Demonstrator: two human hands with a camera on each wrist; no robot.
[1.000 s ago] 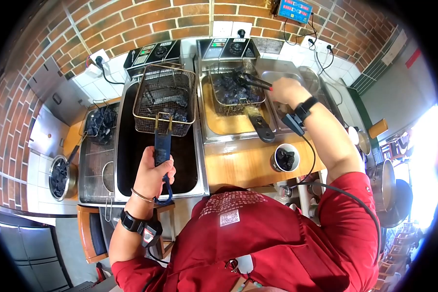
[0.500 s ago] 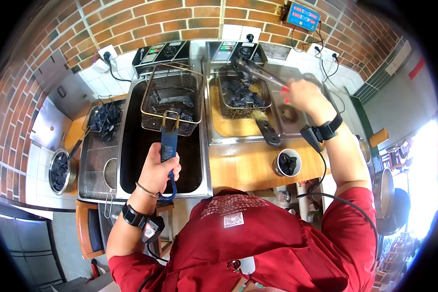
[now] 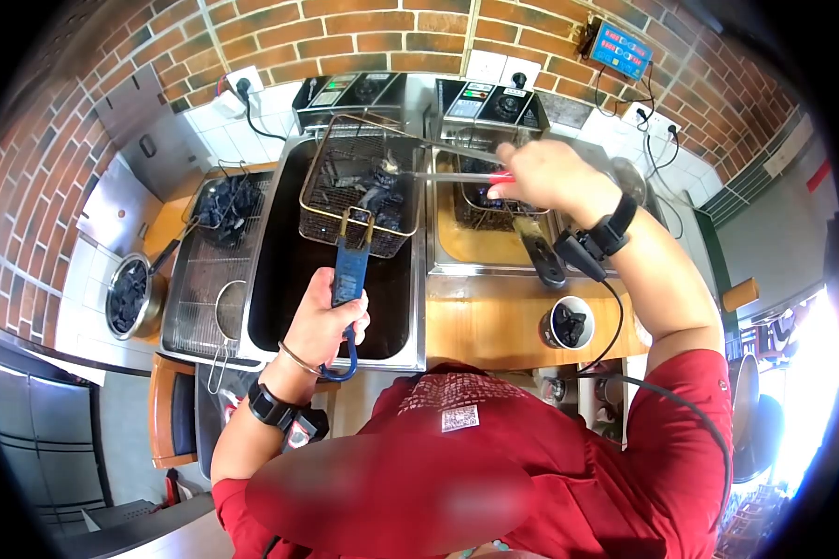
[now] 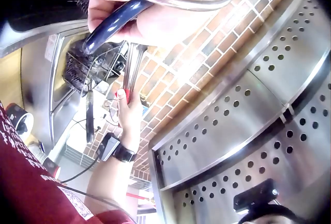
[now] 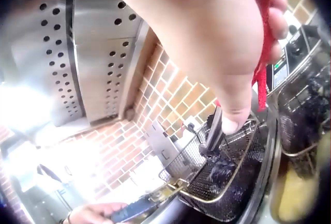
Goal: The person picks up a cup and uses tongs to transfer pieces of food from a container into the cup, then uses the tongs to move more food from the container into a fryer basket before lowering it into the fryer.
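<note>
My left hand (image 3: 322, 321) grips the blue handle (image 3: 351, 270) of a wire fry basket (image 3: 319, 225), which sits over the dark left fryer tank (image 3: 284, 228). Black food pieces (image 3: 382, 203) lie in the basket. My right hand (image 3: 555, 177) holds metal tongs (image 3: 452, 177) by their red grips, with the arms reaching left into that basket. Their tips meet the black pieces in the right wrist view. A second wire basket (image 3: 485, 221) with black pieces hangs in the right fryer over yellow oil (image 3: 452, 244), its dark handle (image 3: 541, 256) pointing toward me.
To the left, a wire rack (image 3: 196, 289) bears another basket of black pieces (image 3: 228, 210), a small strainer (image 3: 231, 307) and, beside it, a metal pot (image 3: 144, 312) of black pieces. A paper cup (image 3: 550, 326) with black pieces stands on the wooden counter (image 3: 475, 326).
The tongs have moved from the right basket leftward into the left basket. My left hand keeps its grip on the blue handle. The head view has shifted a little.
</note>
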